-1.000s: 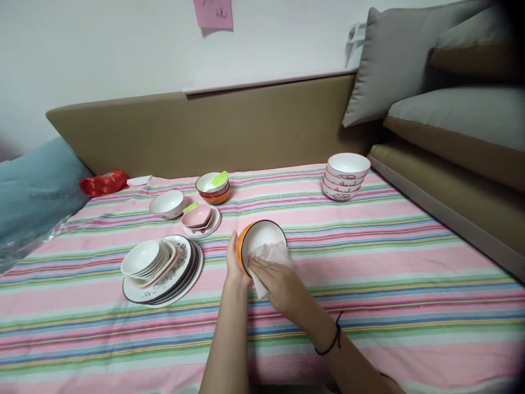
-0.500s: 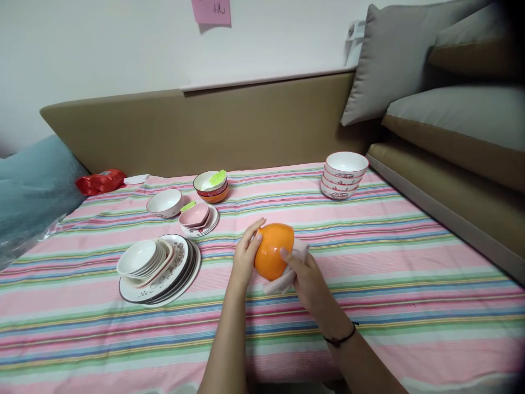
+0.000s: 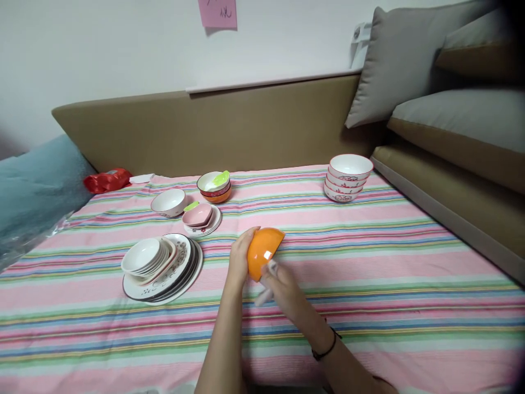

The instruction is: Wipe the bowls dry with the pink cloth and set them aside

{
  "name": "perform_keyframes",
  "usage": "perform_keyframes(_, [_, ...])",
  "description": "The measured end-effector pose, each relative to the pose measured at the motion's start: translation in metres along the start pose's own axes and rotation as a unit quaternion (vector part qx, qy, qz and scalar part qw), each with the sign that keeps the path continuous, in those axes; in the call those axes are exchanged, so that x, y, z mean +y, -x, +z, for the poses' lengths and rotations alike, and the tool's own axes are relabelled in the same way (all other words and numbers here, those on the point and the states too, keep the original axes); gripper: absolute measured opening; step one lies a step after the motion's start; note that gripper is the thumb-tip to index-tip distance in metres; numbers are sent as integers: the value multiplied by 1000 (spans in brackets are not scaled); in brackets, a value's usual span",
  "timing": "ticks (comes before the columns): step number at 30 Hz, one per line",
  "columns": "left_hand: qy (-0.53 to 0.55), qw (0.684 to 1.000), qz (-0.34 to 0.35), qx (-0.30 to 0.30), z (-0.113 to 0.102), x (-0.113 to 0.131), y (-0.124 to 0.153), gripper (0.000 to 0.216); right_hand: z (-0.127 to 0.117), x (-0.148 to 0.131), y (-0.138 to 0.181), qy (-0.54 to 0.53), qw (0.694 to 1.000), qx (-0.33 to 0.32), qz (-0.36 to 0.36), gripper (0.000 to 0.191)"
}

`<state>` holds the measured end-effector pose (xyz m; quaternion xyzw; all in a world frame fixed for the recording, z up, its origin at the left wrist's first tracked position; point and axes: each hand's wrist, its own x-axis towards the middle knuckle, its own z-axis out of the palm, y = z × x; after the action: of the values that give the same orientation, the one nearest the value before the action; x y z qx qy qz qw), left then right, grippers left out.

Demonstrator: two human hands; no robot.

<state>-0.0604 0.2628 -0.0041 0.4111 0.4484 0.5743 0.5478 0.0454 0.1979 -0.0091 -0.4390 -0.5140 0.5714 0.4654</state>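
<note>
Head view — orange bowl (image 3: 261, 247) tilted in curled left grip (image 3: 239, 257) — right grip (image 3: 285, 287) pinches cloth (image 3: 264, 297) at its rim.

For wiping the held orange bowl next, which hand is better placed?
Right, I'd judge: the right hand has the cloth in its grip, close by the bowl's lower edge, while the left hand is taken up holding the bowl.

I am wearing a thin black cord bracelet (image 3: 327, 353) around my right wrist (image 3: 318, 335), a loose end sticking out, and my forearms (image 3: 223, 328) are showing bare.
</note>
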Motion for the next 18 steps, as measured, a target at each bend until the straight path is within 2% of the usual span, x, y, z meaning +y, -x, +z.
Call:
perform_keyframes(1, [-51,998,44,-9,-1,0,0,31,0,-4,0,-111,992,40,37,46])
perform_keyframes(3, [-120,986,111,-29,-1,-1,1,34,-5,-12,-1,-291,950,102,58,51])
perform_keyframes(5, [-154,973,162,-62,1,-2,2,35,-14,-18,-3,-372,917,133,56,51])
perform_keyframes(6, [-160,968,177,-81,2,-2,3,36,-18,-20,-3,-373,915,144,59,50])
perform_keyframes(8, [-126,974,156,-103,7,-3,5,40,-27,-22,-2,-311,935,164,49,44])
perform_keyframes(9, [-83,985,117,-99,10,-3,6,43,-31,-21,-1,-256,952,167,32,39])
perform_keyframes(11, [38,996,-1,-76,13,-2,6,49,-38,-20,0,-103,985,137,-31,31])
perform_keyframes(12, [103,991,-62,-64,14,-1,6,54,-41,-18,0,-13,992,98,-79,28])
perform_keyframes(13, [160,979,-116,-50,15,-1,5,58,-43,-17,-1,75,987,49,-132,27])
perform_keyframes(15, [235,954,-183,-22,14,0,4,61,-44,-13,-3,214,949,-65,-221,37])
perform_keyframes(17, [256,946,-197,13,11,-2,3,54,-39,-7,-4,269,922,-135,-244,46])
perform_keyframes(18, [247,950,-188,27,10,-3,3,50,-34,-4,-4,261,927,-145,-228,46])
